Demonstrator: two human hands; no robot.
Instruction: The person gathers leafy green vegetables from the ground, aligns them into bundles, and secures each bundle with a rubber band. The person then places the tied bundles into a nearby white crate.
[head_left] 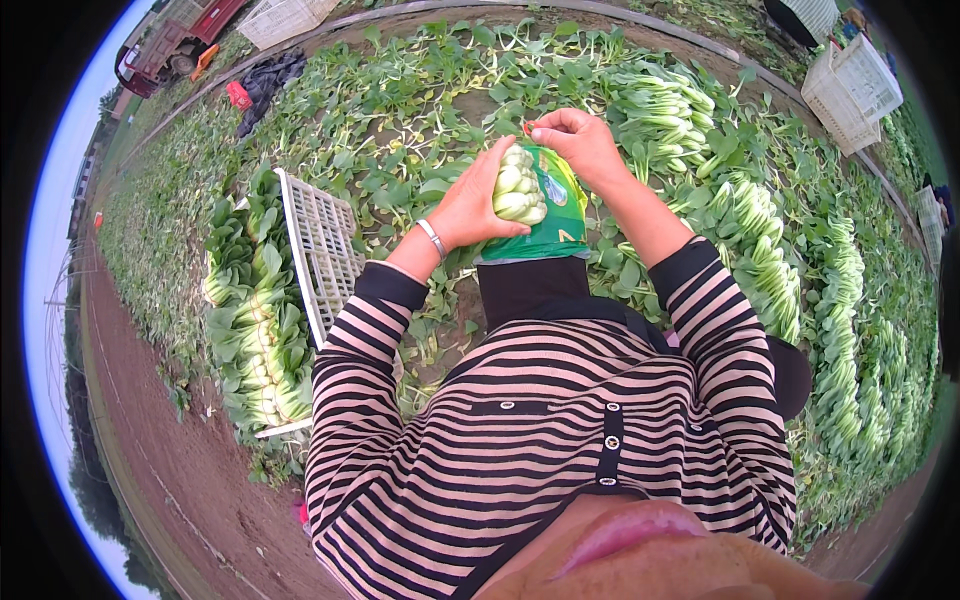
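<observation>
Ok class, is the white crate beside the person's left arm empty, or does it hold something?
Not empty: the white crate holds leafy greens, their leaves and pale stems showing inside it.

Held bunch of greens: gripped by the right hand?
No, the left hand grips the bunch of greens; the right hand pinches a small red item.

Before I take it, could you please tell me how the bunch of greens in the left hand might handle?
The bunch of greens is probably firm at its visible end, where thick pale stalks sit packed together. Those smooth, rounded bases may feel slightly slippery. Being plump, they might bruise.
</observation>
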